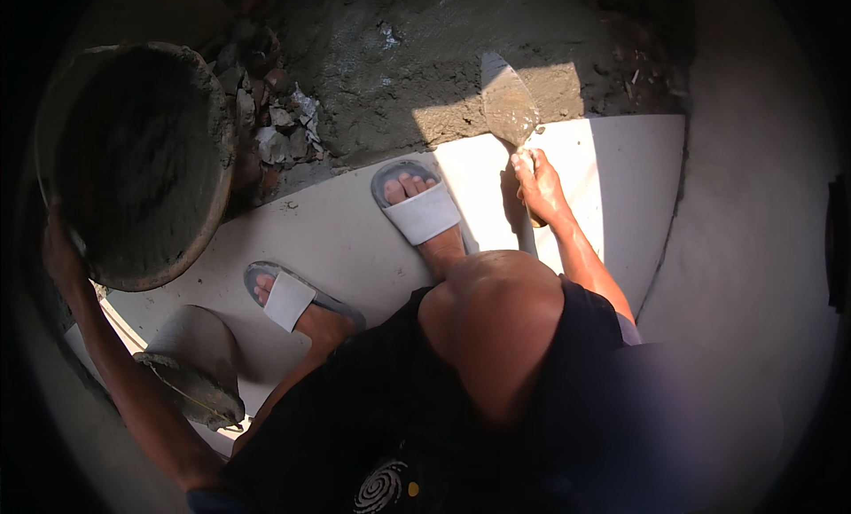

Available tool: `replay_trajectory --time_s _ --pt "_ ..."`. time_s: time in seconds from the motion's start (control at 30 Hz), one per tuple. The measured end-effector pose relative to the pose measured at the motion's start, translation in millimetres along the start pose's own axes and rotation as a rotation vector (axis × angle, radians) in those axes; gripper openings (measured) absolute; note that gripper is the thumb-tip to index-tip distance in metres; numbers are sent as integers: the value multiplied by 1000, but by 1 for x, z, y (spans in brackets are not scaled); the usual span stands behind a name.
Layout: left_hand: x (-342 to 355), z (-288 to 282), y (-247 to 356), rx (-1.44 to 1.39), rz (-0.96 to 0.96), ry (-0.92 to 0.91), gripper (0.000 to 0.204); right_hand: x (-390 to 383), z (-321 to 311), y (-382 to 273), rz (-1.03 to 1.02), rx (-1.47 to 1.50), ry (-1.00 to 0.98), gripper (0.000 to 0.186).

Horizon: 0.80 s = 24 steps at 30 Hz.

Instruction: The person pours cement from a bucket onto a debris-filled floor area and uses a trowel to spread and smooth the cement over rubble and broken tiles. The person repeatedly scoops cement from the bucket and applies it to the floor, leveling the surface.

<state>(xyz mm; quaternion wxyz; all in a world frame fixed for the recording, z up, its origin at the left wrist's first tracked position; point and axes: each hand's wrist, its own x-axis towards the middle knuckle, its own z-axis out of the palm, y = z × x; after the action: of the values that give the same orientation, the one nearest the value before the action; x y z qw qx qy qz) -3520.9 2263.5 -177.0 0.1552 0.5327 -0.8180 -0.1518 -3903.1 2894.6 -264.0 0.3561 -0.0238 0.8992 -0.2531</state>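
My right hand is closed around the handle of a trowel. The trowel's pointed, mortar-smeared blade lies over wet grey mortar at the edge of a pale tile surface, partly in sunlight. At the far left my left hand grips the rim of a large round basin. The basin looks tilted, and its dark inside is coated with mortar. Some of the left fingers are hidden behind the rim.
My sandalled feet stand on the pale tile surface. Broken rubble lies right of the basin. A mortar-crusted bucket with a wire handle is by my left forearm. A smooth grey surface runs along the right.
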Motion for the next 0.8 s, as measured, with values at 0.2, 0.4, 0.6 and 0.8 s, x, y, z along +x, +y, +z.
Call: replay_trajectory --time_s 0.2,0.4,0.6,0.8 --pt "-2 -1 5 -10 -93 -35 59 8 8 15 -164 -5 40 40" --pt "-11 -2 14 -4 -49 -14 62 40 -39 37 54 68 186 36" --pt "-5 -3 15 -41 -133 -98 65 17 -12 15 -255 -122 -15 44" --pt "-10 -11 29 105 -89 -110 61 41 -59 36 -98 -205 81 44"
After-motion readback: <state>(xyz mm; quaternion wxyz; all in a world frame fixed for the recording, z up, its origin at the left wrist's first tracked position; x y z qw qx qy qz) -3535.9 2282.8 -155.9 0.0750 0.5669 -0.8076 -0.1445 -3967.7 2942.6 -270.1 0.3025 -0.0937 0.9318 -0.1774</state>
